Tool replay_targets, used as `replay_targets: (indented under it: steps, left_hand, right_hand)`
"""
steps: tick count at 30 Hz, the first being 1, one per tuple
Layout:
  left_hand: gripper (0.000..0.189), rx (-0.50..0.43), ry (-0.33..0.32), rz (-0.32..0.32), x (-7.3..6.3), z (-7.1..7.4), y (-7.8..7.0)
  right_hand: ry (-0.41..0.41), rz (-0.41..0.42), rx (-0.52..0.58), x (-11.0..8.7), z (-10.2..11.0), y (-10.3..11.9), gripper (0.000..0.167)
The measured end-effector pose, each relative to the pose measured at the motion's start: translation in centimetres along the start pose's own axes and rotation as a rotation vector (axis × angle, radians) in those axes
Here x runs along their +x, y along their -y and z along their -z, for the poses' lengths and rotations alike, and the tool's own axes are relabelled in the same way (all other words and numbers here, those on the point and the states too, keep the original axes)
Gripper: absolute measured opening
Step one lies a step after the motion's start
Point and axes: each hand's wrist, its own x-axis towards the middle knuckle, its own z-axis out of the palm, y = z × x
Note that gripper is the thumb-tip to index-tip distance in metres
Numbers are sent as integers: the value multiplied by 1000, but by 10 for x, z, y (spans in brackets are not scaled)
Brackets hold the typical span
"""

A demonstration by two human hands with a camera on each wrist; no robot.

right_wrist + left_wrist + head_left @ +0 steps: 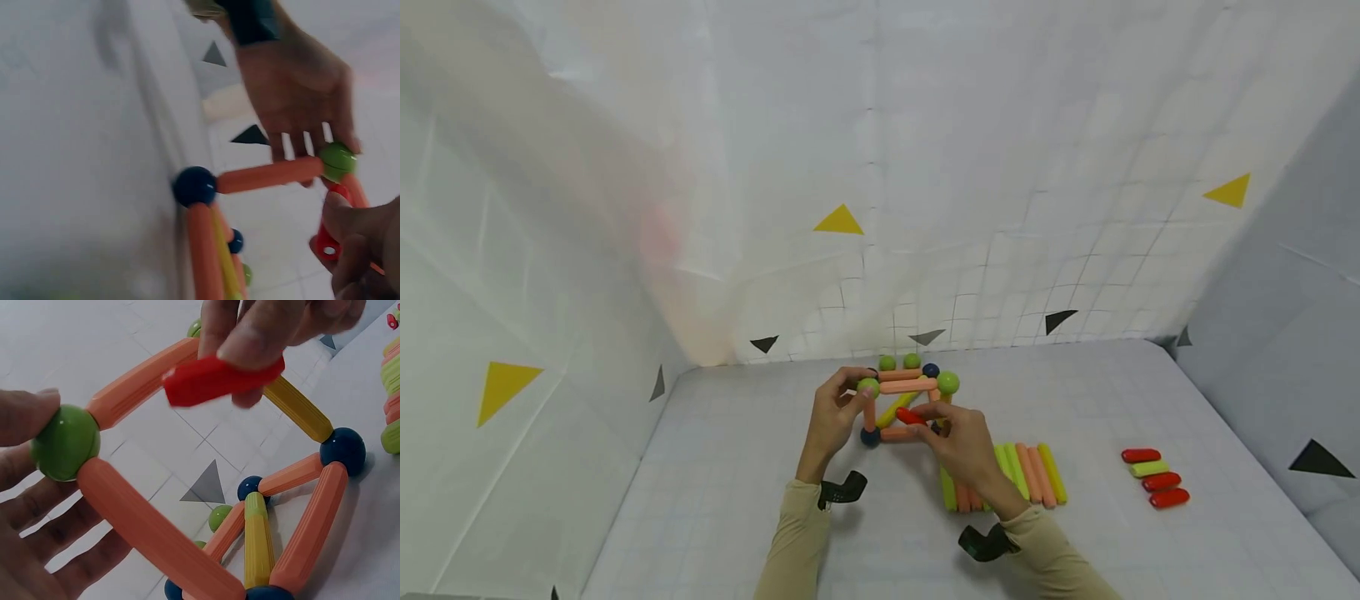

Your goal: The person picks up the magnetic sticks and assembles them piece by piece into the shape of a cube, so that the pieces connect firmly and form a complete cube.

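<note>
A standing frame of orange rods (908, 386), a diagonal yellow rod (257, 544) and dark blue balls (342, 452) is between the hands. My left hand (832, 421) pinches the green ball (65, 442) at its upper left corner between thumb and fingers, the other fingers stretched out behind. Between the thumb and fingers of my right hand (966, 442) is a short red rod (222, 380), held inside the square near the frame's middle. In the right wrist view the red rod's tip overlaps the green ball. Another green ball (949, 382) tops the upper right corner.
Long green, orange and yellow rods (1033, 471) lie in a row beneath and beside the right forearm. Farther right are short red rods (1170, 498) with a short yellow-green rod (1149, 468). Two green balls (912, 361) show behind the frame, near the white back wall (925, 275).
</note>
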Motion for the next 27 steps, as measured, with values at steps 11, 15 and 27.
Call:
replay_targets:
  steps: [11, 15, 27]
  left_hand:
    - [27, 0, 11, -8, 0, 0, 1]
    - [29, -8, 20, -18, 0, -1, 1]
    - [27, 5, 26, -11, -1, -2, -1]
  right_hand:
    - [-128, 71, 97, 8, -34, -2, 23]
    - [-128, 73, 114, 11, -37, -2, 24]
    - [-138, 63, 99, 8, -36, -2, 27]
